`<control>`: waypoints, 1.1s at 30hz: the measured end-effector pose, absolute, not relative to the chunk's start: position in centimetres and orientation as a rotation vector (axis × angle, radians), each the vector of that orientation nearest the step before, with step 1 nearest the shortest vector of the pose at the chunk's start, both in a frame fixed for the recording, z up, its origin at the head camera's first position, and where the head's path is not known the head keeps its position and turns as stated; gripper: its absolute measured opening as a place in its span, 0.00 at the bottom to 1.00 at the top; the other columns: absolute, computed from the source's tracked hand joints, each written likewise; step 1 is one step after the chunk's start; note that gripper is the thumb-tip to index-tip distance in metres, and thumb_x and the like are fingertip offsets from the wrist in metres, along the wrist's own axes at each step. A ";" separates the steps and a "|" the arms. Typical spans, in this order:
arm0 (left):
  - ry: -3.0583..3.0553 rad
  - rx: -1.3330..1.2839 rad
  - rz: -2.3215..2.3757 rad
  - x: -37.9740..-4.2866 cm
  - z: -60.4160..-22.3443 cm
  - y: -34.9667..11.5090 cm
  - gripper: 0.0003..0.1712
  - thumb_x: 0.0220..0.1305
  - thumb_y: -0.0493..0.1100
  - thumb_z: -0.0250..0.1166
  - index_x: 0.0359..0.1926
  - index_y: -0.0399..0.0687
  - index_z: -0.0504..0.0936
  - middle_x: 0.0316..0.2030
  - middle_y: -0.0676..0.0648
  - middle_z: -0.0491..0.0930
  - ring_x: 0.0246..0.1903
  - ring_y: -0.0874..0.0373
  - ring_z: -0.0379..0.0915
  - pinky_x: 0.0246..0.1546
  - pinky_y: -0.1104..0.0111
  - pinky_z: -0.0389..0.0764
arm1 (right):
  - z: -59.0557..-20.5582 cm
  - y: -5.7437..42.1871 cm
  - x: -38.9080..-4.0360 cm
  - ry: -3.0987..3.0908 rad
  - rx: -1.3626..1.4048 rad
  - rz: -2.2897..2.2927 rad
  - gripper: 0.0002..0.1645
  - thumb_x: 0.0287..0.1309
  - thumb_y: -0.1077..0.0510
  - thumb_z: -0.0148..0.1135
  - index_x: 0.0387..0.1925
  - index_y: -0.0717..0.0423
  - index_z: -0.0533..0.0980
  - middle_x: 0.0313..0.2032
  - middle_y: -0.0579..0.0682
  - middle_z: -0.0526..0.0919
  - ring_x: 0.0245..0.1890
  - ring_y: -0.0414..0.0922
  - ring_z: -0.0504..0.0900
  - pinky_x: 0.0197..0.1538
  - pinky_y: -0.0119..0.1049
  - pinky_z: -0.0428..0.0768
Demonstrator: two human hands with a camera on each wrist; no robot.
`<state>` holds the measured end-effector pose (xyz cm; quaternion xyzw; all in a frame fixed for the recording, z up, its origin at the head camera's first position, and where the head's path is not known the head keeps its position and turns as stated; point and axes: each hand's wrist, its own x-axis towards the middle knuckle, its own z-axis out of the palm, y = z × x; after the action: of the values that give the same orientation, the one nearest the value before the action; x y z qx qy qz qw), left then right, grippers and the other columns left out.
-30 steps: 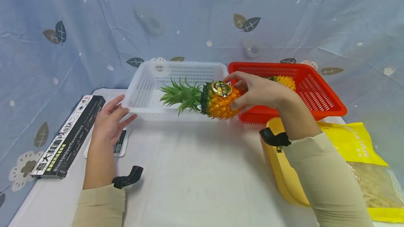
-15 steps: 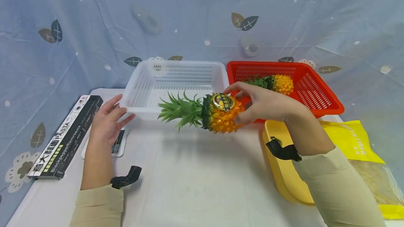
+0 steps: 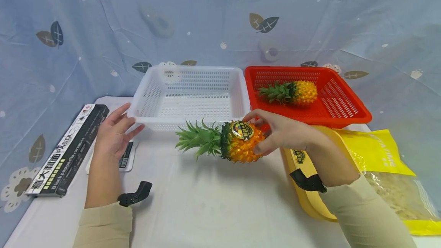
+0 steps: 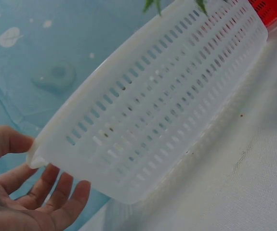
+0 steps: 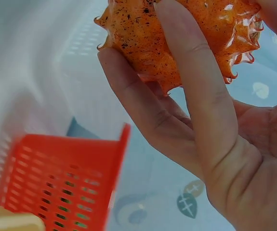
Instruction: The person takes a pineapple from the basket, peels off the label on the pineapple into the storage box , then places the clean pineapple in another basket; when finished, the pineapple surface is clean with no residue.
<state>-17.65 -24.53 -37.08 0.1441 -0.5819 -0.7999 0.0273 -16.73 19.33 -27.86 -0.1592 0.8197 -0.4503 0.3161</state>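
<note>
The right hand's fingers (image 5: 190,62) grip the pineapple (image 3: 244,146), drawn nearer over the table (image 3: 206,209), uncovering the white basket (image 3: 165,120); the left hand (image 3: 115,131) seemingly pinches its corner.

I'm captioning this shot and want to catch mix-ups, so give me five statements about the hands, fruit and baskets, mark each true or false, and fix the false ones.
1. The right hand holds a pineapple. True.
2. A second pineapple lies in the red basket. True.
3. The left hand is at the red basket's rim. False: it is at a corner of the white basket.
4. The pineapple in the right hand has a label on it. True.
5. That pineapple is inside the white basket. False: it is outside, on the basket's near side.
</note>
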 end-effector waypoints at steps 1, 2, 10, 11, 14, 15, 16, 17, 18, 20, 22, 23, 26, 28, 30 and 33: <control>-1.799 0.449 -2.470 -17.7 -37.1 -24.5 0.38 0.69 0.37 0.69 0.76 0.61 0.69 0.68 0.53 0.70 0.59 0.59 0.74 0.45 0.68 0.89 | -28.2 19.3 -16.7 2.144 -0.415 -1.195 0.44 0.53 0.65 0.72 0.69 0.49 0.64 0.65 0.61 0.68 0.57 0.58 0.79 0.48 0.50 0.90; -1.799 0.453 -2.469 -17.7 -37.1 -24.5 0.38 0.69 0.37 0.69 0.76 0.62 0.69 0.69 0.53 0.69 0.60 0.59 0.73 0.45 0.68 0.89 | -28.5 19.2 -16.6 2.130 -0.411 -1.204 0.44 0.53 0.65 0.72 0.69 0.49 0.64 0.65 0.61 0.69 0.56 0.58 0.79 0.48 0.50 0.90; -1.792 0.444 -2.465 -17.6 -37.1 -24.6 0.38 0.69 0.36 0.68 0.76 0.61 0.69 0.70 0.53 0.68 0.61 0.57 0.72 0.43 0.68 0.89 | -30.4 19.0 -16.2 2.092 -0.410 -1.222 0.45 0.52 0.66 0.73 0.69 0.44 0.65 0.66 0.58 0.71 0.60 0.58 0.76 0.47 0.50 0.90; -1.798 0.446 -2.460 -17.6 -37.1 -24.6 0.37 0.70 0.37 0.68 0.76 0.62 0.69 0.70 0.53 0.68 0.62 0.56 0.71 0.44 0.68 0.89 | -30.6 19.0 -16.2 2.090 -0.408 -1.225 0.45 0.52 0.66 0.73 0.69 0.43 0.66 0.67 0.58 0.70 0.60 0.58 0.75 0.47 0.51 0.90; -1.801 0.444 -2.452 -17.7 -37.1 -24.5 0.37 0.70 0.37 0.68 0.76 0.62 0.69 0.70 0.53 0.67 0.63 0.56 0.71 0.44 0.68 0.89 | -31.3 18.9 -16.1 2.091 -0.397 -1.216 0.45 0.51 0.65 0.74 0.69 0.45 0.66 0.67 0.59 0.69 0.61 0.58 0.74 0.46 0.51 0.90; -1.800 0.442 -2.452 -17.7 -37.2 -24.5 0.37 0.70 0.37 0.68 0.76 0.62 0.69 0.70 0.53 0.67 0.63 0.56 0.71 0.44 0.68 0.89 | -31.5 18.8 -16.1 2.089 -0.399 -1.211 0.45 0.51 0.65 0.74 0.69 0.45 0.65 0.67 0.59 0.69 0.62 0.58 0.73 0.46 0.51 0.90; -1.799 0.440 -2.452 -17.7 -37.2 -24.5 0.37 0.70 0.37 0.68 0.76 0.62 0.69 0.70 0.53 0.67 0.63 0.56 0.71 0.44 0.68 0.89 | -31.7 18.8 -16.1 2.091 -0.398 -1.207 0.45 0.51 0.64 0.75 0.68 0.46 0.65 0.67 0.59 0.69 0.62 0.58 0.73 0.46 0.50 0.90; -1.797 0.437 -2.453 -17.7 -37.2 -24.5 0.37 0.70 0.37 0.68 0.76 0.61 0.69 0.70 0.53 0.67 0.63 0.56 0.71 0.44 0.67 0.89 | -31.8 18.8 -16.1 2.088 -0.395 -1.206 0.45 0.51 0.64 0.75 0.68 0.46 0.65 0.66 0.60 0.69 0.62 0.58 0.73 0.46 0.51 0.90; -1.796 0.436 -2.453 -17.7 -37.2 -24.5 0.37 0.69 0.37 0.68 0.76 0.61 0.69 0.70 0.53 0.68 0.62 0.56 0.71 0.44 0.67 0.89 | -31.9 18.7 -16.1 2.089 -0.387 -1.203 0.45 0.50 0.64 0.75 0.68 0.47 0.65 0.66 0.60 0.69 0.62 0.58 0.73 0.46 0.51 0.90; -1.792 0.430 -2.455 -17.7 -37.2 -24.5 0.38 0.69 0.38 0.69 0.76 0.61 0.69 0.69 0.53 0.68 0.62 0.56 0.72 0.44 0.68 0.89 | -32.2 18.7 -16.1 2.089 -0.381 -1.196 0.46 0.50 0.64 0.75 0.68 0.48 0.64 0.65 0.60 0.68 0.61 0.57 0.74 0.47 0.51 0.90; -1.788 0.424 -2.459 -17.7 -37.2 -24.5 0.38 0.69 0.38 0.69 0.76 0.60 0.69 0.69 0.53 0.68 0.62 0.56 0.72 0.44 0.68 0.89 | -32.4 18.7 -16.1 2.103 -0.369 -1.188 0.46 0.50 0.64 0.76 0.68 0.47 0.65 0.64 0.60 0.69 0.60 0.57 0.75 0.46 0.50 0.90; -1.788 0.422 -2.461 -17.6 -37.2 -24.5 0.38 0.68 0.38 0.69 0.76 0.60 0.69 0.69 0.53 0.69 0.62 0.56 0.72 0.43 0.68 0.89 | -32.6 18.6 -16.1 2.108 -0.363 -1.182 0.45 0.50 0.64 0.76 0.68 0.47 0.65 0.64 0.60 0.69 0.60 0.58 0.75 0.46 0.50 0.90; -1.785 0.419 -2.465 -17.6 -37.2 -24.5 0.38 0.68 0.38 0.70 0.76 0.60 0.70 0.69 0.53 0.69 0.62 0.56 0.72 0.44 0.68 0.89 | -32.8 18.6 -16.1 2.133 -0.375 -1.153 0.46 0.50 0.64 0.77 0.68 0.47 0.65 0.65 0.61 0.69 0.60 0.58 0.74 0.46 0.46 0.90; -1.787 0.421 -2.463 -17.7 -37.2 -24.5 0.38 0.68 0.38 0.70 0.75 0.60 0.70 0.69 0.53 0.69 0.61 0.56 0.73 0.44 0.68 0.89 | -33.0 18.6 -16.1 2.144 -0.374 -1.142 0.46 0.50 0.64 0.77 0.68 0.47 0.66 0.65 0.61 0.70 0.60 0.59 0.75 0.46 0.46 0.90; -1.787 0.424 -2.462 -17.7 -37.2 -24.5 0.37 0.68 0.38 0.70 0.75 0.60 0.70 0.69 0.53 0.69 0.61 0.56 0.73 0.44 0.67 0.89 | -33.1 18.6 -16.1 2.149 -0.378 -1.133 0.45 0.50 0.64 0.76 0.68 0.49 0.65 0.65 0.62 0.70 0.60 0.59 0.74 0.46 0.46 0.90; -1.787 0.432 -2.459 -17.7 -37.2 -24.5 0.37 0.69 0.38 0.69 0.76 0.61 0.70 0.69 0.53 0.69 0.62 0.56 0.72 0.44 0.67 0.89 | -33.3 18.6 -16.1 2.154 -0.378 -1.127 0.45 0.49 0.64 0.76 0.68 0.49 0.66 0.64 0.62 0.70 0.59 0.59 0.75 0.45 0.46 0.90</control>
<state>-17.69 -24.55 -37.23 0.1405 -0.5817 -0.8004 0.0354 -16.14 18.63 -33.32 -0.1447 0.8253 -0.4316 0.3342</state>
